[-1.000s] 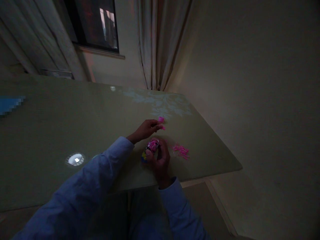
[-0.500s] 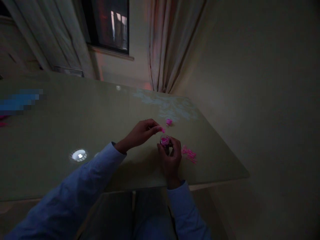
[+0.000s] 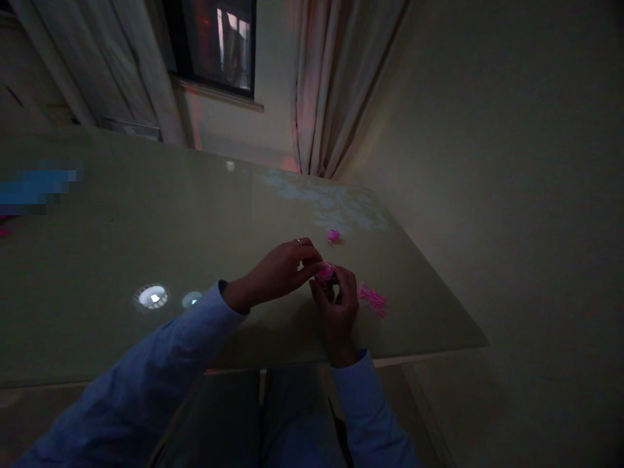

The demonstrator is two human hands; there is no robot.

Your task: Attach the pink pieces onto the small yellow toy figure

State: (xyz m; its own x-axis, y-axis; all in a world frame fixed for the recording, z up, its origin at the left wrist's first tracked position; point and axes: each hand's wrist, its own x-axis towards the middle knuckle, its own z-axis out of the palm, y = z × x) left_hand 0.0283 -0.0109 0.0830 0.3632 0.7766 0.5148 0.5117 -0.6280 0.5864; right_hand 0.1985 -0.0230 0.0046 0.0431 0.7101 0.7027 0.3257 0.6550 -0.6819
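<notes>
My right hand (image 3: 338,302) is closed around a small clear jar (image 3: 327,283), held upright just over the table near its front edge. Pink strips (image 3: 325,272) fill the jar's mouth. My left hand (image 3: 287,268) reaches in from the left, thumb and fingers pinched on pink strips at the rim; the fingertips partly hide them. Right of my right hand lies a loose pile of thin pink pieces (image 3: 373,297). Beyond the jar, a small bright pink object (image 3: 333,236), perhaps a lid, rests on the table.
The pale glossy table (image 3: 195,221) mirrors round lights and meets a wall (image 3: 487,195) on the right. A blurred blue item (image 3: 36,187) lies at far left, with something pink (image 3: 4,231) beside it. Curtains (image 3: 322,84) and a dark window (image 3: 219,45) are behind.
My left hand has moved down and slightly right, bringing its pinched pink piece from above the jar to the mouth. My right hand keeps hold of the jar. The view has shifted slightly.
</notes>
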